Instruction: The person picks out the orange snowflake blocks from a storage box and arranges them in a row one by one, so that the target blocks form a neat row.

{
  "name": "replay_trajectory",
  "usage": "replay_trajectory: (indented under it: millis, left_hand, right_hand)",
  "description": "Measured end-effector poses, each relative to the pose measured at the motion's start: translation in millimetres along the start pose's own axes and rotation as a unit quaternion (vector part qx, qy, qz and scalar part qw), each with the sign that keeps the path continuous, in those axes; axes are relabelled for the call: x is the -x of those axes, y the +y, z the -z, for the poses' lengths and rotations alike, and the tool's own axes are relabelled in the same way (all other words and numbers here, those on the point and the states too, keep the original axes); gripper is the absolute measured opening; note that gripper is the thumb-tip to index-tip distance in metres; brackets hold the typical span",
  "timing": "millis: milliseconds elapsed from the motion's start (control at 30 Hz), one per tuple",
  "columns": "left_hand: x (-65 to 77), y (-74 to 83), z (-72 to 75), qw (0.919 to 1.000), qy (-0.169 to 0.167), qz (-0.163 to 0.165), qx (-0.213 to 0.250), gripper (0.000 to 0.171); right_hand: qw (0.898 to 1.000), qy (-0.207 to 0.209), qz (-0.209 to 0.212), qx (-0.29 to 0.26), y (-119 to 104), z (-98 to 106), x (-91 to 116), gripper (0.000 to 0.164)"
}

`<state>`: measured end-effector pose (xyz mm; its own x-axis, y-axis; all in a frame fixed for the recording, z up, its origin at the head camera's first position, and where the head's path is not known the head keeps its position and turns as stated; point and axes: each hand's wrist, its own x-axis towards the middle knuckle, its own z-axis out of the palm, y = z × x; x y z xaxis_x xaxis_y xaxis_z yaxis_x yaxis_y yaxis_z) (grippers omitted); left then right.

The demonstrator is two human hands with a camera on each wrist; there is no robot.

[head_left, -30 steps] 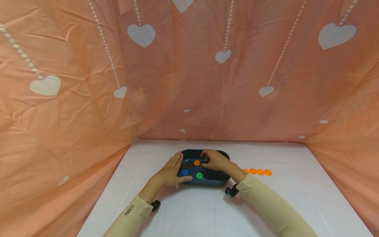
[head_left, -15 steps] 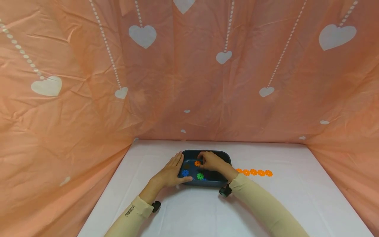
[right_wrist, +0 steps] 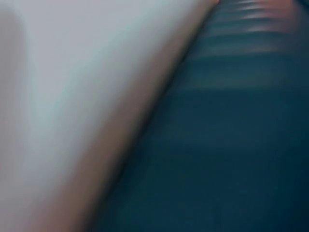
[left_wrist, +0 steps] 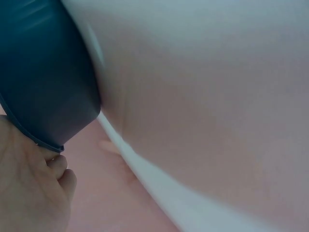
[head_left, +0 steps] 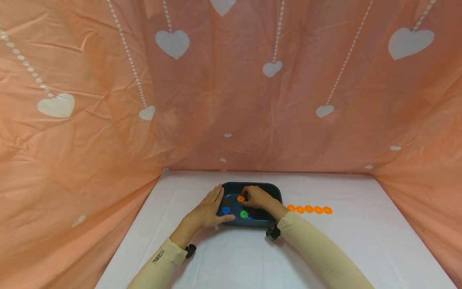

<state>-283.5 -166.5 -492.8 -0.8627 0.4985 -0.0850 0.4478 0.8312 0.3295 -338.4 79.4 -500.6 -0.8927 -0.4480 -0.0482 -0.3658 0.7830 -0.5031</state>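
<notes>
A dark blue rectangular tub [head_left: 258, 223] stands on the white table. My left hand [head_left: 206, 212] rests on the tub's left end with its fingers straight along the rim and the thumb on the front edge. In the left wrist view the fingers of this hand [left_wrist: 31, 179] lie against the tub's outer rim [left_wrist: 53, 77]. Inside the tub, my right hand [head_left: 260, 198] pinches an orange flower-shaped piece [head_left: 240, 198] between thumb and fingertips. Near it lie a green flower-shaped piece [head_left: 244, 214], a blue one [head_left: 225, 210] and a dim brown one [head_left: 227, 202]. The right wrist view shows only blurred tub wall [right_wrist: 217, 154].
Several orange flower-shaped pieces [head_left: 309, 209] lie in a row on the table to the right of the tub. A peach curtain [head_left: 245, 120] with white hearts hangs behind the table [head_left: 231, 257] and along both sides.
My right hand has moved left and lower inside the tub and closed its fingertips on the orange flower-shaped piece. More of the orange row shows beside the wrist. The left hand stays put.
</notes>
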Motion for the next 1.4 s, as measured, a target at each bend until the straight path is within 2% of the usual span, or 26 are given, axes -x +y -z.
replay_trajectory:
  millis: [500,800,1133,1400]
  left_hand:
    - [0.1,-1.8,-0.2,1.0000,0.004,-0.005,0.000,0.122]
    - [0.4,0.7,1.3,1.0000,0.003,-0.001,-0.006,0.120]
    - [-0.3,-0.3,0.2,1.0000,0.003,-0.002,-0.004,0.120]
    - [0.6,1.3,1.2,1.0000,0.002,-0.001,-0.006,0.119]
  right_hand:
    - [1.000,0.012,-0.006,0.005,-1.4,-3.4,0.5,0.023]
    - [0.999,0.008,-0.020,0.033,-2.9,-4.5,-0.1,0.022]
    - [1.000,-0.020,0.010,0.021,-1.5,-2.8,-3.9,0.035]
    - [0.999,-0.033,0.019,0.016,-1.6,-1.1,-6.5,0.023]
